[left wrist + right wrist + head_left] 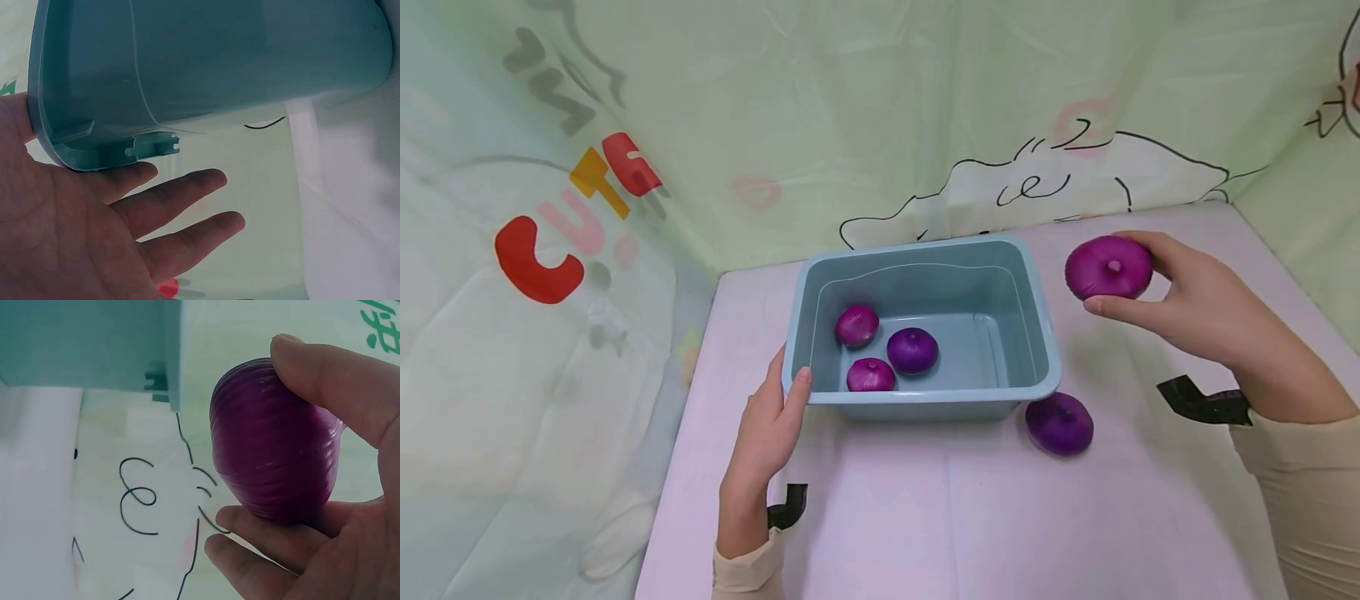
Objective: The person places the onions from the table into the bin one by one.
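Observation:
My right hand (1195, 300) grips a purple onion (1105, 268) between thumb and fingers, held up to the right of a blue plastic bin (917, 397). In the right wrist view the onion (275, 447) shows its ridged side against the thumb and fingertips. My left hand (767, 429) holds the bin's near left corner, thumb over the rim. From the left wrist, the other fingers (181, 190) spread out below the rim. Inside the bin, toward its left, lie several onions: one at the back (857, 325), one darker (912, 351), one by the front wall (871, 375).
Another dark purple onion (1060, 423) lies on the white-covered table (925, 517), just outside the bin's near right corner. A pale green printed curtain (820, 108) hangs behind the table and along its left and right sides.

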Available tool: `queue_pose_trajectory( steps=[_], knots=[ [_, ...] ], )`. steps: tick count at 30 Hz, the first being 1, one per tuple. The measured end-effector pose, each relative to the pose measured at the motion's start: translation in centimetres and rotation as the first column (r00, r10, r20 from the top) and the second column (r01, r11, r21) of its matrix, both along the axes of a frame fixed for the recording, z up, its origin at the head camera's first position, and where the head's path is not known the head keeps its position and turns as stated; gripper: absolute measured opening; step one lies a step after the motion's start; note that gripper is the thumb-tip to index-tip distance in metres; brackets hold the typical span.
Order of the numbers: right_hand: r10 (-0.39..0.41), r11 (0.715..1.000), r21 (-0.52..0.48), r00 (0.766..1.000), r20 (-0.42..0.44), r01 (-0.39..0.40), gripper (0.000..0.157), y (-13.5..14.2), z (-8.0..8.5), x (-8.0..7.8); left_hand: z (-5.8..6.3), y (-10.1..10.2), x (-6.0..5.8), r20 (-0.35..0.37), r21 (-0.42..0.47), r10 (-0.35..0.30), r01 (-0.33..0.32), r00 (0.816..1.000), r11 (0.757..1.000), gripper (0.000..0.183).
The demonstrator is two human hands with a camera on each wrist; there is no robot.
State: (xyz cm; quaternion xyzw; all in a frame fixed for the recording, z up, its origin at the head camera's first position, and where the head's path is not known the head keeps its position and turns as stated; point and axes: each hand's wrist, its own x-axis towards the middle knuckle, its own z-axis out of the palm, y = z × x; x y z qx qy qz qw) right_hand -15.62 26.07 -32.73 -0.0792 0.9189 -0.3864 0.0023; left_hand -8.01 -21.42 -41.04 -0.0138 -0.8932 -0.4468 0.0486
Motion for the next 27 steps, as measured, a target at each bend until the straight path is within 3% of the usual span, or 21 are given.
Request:
queue_pose_trajectory(
  steps=[14,27],
  knots=[
    [0.048,0.999,-0.014,0.999,-0.016,-0.048,0.09,-3.8,3.6,-0.2,0.0,-0.1,-0.1,-0.021,-0.01,-0.008,0.008,1.0,1.0,0.066],
    [0.188,0.98,-0.048,0.978,-0.088,-0.192,0.084,-8.4,4.6,-1.2,0.0,0.0,-0.2,-0.013,-0.018,-0.003,0.003,1.0,1.0,0.068]
  ],
)
